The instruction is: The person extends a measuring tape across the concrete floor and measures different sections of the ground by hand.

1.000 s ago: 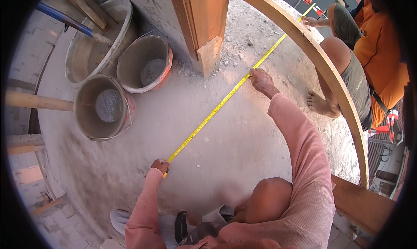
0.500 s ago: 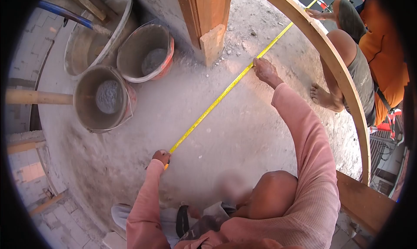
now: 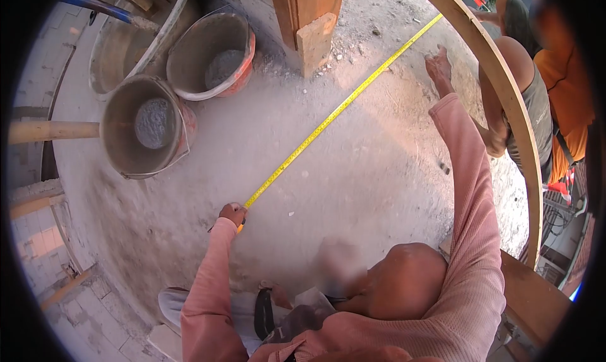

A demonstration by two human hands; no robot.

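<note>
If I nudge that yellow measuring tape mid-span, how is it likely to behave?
The yellow tape will probably flex or twist easily, since it looks like a thin, narrow strip. It should be light for its length, for the same reason. Pushed sideways, it may bow, as the left hand holds its near end while the right hand is off it.

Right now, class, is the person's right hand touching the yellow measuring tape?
No, the right hand is apart from the yellow measuring tape, with floor visible between them.
</note>
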